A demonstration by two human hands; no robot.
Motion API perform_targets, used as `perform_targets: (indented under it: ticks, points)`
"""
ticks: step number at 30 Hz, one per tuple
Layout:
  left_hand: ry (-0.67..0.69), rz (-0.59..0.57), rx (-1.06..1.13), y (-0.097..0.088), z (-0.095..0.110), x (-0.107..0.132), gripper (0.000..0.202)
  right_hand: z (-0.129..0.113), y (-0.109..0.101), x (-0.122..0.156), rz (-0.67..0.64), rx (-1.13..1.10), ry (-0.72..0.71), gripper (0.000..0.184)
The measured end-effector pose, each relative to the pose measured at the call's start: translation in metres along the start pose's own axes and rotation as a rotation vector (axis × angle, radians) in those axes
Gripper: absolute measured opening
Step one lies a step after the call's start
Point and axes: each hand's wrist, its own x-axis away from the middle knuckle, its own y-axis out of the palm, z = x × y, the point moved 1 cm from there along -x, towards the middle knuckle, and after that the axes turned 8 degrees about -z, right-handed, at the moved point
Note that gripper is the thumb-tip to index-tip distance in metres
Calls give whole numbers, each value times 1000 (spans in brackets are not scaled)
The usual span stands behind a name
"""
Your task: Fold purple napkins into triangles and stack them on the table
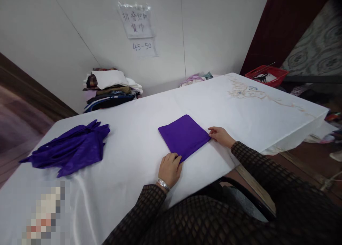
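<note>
A purple cloth napkin (184,136) lies folded into a flat square on the white-covered table (133,141). My left hand (170,168) wears a silver bracelet and has its fingers curled over the napkin's near corner. At the right corner, my right hand (219,136) pinches the cloth's edge between thumb and fingers. The underside of the napkin and the left thumb are hidden. Further left sits a loose, rumpled heap of purple napkins (77,148).
Folded clothes (112,90) are stacked by the wall behind the table. Handwritten paper signs (139,27) hang above. A red basket (267,75) stands past the far right corner, and gold embroidery (245,90) decorates the tablecloth. A blurred patch (42,216) covers the lower left.
</note>
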Motion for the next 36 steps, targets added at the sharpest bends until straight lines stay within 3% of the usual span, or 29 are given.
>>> perform_targets:
  ticks: [7, 15, 18, 21, 23, 25, 27, 31, 36]
  points:
    - [-65, -49, -36, -2, 0, 1, 24, 3, 2, 4, 22, 588, -221, 30]
    - [-45, -89, -139, -1, -1, 1, 18, -5, 6, 14, -28, 786, -232, 33]
    - [-24, -59, -172, -7, -30, 8, 20, -11, 19, 26, -129, 697, -187, 39]
    - [-71, -10, -172, -21, -76, 20, 25, -16, 36, 39, -251, 606, -202, 44]
    - [-149, 9, -171, -29, -101, 27, 27, -21, 44, 44, -259, 597, -242, 45]
    - [-204, 56, -142, -34, -111, 30, 33, -27, 48, 42, -219, 615, -297, 41]
    - [-198, 114, -100, -32, -103, 30, 37, -35, 50, 35, -184, 625, -371, 36]
    - [-139, 146, -78, -15, -66, 19, 37, -59, 71, 10, -199, 596, -568, 34]
    - [-247, 50, -124, 4, -52, 7, 53, -92, 141, -13, -497, 741, -745, 48]
